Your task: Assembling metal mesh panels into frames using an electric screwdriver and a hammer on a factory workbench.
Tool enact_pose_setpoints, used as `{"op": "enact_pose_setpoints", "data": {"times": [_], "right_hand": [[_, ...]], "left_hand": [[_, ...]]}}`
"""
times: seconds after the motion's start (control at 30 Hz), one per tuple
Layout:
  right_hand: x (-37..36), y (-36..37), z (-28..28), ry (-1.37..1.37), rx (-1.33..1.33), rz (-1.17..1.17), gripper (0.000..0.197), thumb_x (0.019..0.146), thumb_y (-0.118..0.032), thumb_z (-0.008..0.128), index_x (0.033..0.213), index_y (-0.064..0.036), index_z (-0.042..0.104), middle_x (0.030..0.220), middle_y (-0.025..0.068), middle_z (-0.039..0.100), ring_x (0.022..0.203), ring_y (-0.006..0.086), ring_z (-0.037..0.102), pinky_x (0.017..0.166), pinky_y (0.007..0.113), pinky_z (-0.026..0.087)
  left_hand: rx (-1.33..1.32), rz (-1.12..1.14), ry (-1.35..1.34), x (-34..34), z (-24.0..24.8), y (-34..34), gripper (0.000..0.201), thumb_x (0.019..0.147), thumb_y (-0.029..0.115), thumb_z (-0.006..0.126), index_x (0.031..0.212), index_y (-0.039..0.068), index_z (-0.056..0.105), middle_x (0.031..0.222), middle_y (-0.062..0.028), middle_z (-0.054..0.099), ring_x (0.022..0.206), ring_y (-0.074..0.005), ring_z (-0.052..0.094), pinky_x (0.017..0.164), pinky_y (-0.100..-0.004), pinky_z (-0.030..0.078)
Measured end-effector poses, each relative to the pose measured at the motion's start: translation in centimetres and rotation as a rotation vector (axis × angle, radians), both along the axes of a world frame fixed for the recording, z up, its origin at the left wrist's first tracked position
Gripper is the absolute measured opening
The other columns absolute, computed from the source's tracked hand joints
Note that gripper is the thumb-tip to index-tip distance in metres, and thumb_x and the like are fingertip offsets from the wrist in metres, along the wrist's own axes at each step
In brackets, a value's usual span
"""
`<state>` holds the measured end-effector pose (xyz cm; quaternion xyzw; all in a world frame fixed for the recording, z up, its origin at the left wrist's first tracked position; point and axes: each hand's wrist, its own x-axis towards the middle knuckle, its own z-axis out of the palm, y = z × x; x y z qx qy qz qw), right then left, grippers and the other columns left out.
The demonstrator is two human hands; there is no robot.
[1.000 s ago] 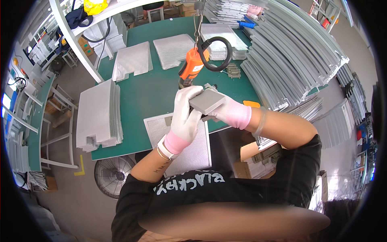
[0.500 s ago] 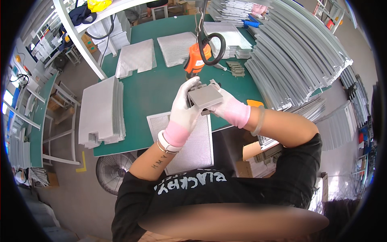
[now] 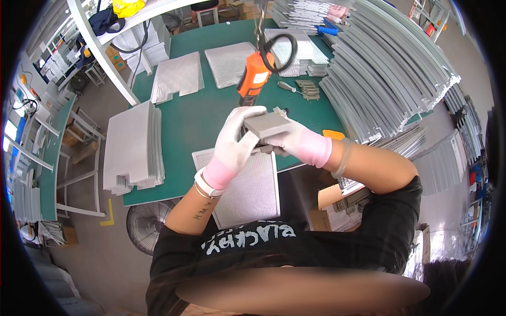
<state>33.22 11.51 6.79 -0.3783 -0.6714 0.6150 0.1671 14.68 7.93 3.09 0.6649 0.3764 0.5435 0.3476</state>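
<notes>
A small grey box-shaped piece [image 3: 268, 124] is held above the table's front edge between my two gloved hands. My left hand [image 3: 235, 136] closes on its left side, with the thumb against the near face. From the other side my right hand [image 3: 296, 141] grips it, its fingers partly hidden under and behind the piece. Smaller grey parts show at its far and lower edges, too unclear to name. Just beyond my left hand hangs an orange electric screwdriver [image 3: 256, 75], with its lower end near my fingers. Below my hands, a framed mesh panel [image 3: 247, 184] leans across the table's front edge.
Stacked flat panels [image 3: 129, 145] lie on the left of the green table [image 3: 182, 124], with more mesh sheets [image 3: 176, 76] farther back. Tall rows of grey frames [image 3: 385, 68] fill the right. A screwdriver [image 3: 286, 86] lies beside small metal strips [image 3: 308, 89]. A floor fan [image 3: 150, 224] stands below.
My left hand has moved slightly left and turned, still on the grey piece. The piece has tilted, showing more of its near side. The hanging electric screwdriver has swung a little.
</notes>
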Motion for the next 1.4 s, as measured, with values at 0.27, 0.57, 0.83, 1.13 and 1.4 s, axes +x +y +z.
{"op": "enact_pose_setpoints", "data": {"times": [0.27, 0.57, 0.83, 1.13, 1.4], "right_hand": [[1.1, 0.2, -0.9, -0.012, -0.131, 0.007, 0.049, 0.101, -0.05, 0.05, 0.128, -0.0098, 0.057, 0.1, 0.0039, 0.063, 0.081, 0.0124, 0.06, 0.069, 0.026, 0.05], [0.7, -0.5, -0.6, 0.037, -0.127, -0.051, 0.055, 0.1, -0.055, 0.048, 0.132, -0.0101, 0.053, 0.106, 0.0074, 0.063, 0.084, 0.0137, 0.061, 0.072, 0.028, 0.051], [1.0, -2.0, 0.0, 0.15, 0.008, 0.005, 0.055, 0.09, -0.027, 0.07, 0.136, -0.0036, 0.051, 0.107, 0.004, 0.062, 0.088, 0.0097, 0.057, 0.072, 0.026, 0.05], [-0.2, -3.2, -3.8, 0.519, 0.633, -0.26, 0.053, 0.083, -0.016, 0.076, 0.128, 0.0048, 0.06, 0.139, 0.0182, 0.048, 0.102, 0.0157, 0.062, 0.078, 0.027, 0.055], [-0.4, -3.0, -5.6, 0.591, 0.595, -0.287, 0.061, 0.082, -0.015, 0.073, 0.139, -0.0072, 0.052, 0.142, 0.0203, 0.048, 0.112, 0.0237, 0.059, 0.079, 0.031, 0.055]], "left_hand": [[0.275, 0.077, 0.078, -0.3, -0.5, 0.5, 0.033, 0.094, 0.005, 0.049, 0.125, -0.002, 0.058, 0.134, -0.0202, 0.054, 0.127, -0.0334, 0.052, 0.11, -0.0394, 0.038], [0.292, 0.103, 0.083, -0.1, -0.3, 0.3, 0.033, 0.093, 0.006, 0.048, 0.123, -0.003, 0.059, 0.131, -0.0189, 0.056, 0.124, -0.0326, 0.053, 0.109, -0.0394, 0.039], [0.074, -0.103, -0.16, -0.6, -0.5, 0.4, 0.038, 0.093, 0.001, 0.052, 0.131, -0.002, 0.054, 0.131, -0.016, 0.056, 0.123, -0.026, 0.055, 0.107, -0.0357, 0.042], [0.214, -0.155, -0.033, -1.5, 0.7, -0.2, 0.031, 0.098, 0.003, 0.049, 0.128, 0.001, 0.054, 0.135, -0.0175, 0.055, 0.119, -0.0257, 0.058, 0.105, -0.0341, 0.043], [0.035, -0.264, -0.156, -1.5, 1.4, -0.7, 0.034, 0.091, 0.0, 0.053, 0.125, 0.002, 0.054, 0.142, -0.0193, 0.049, 0.129, -0.0267, 0.052, 0.11, -0.0369, 0.039]]}}
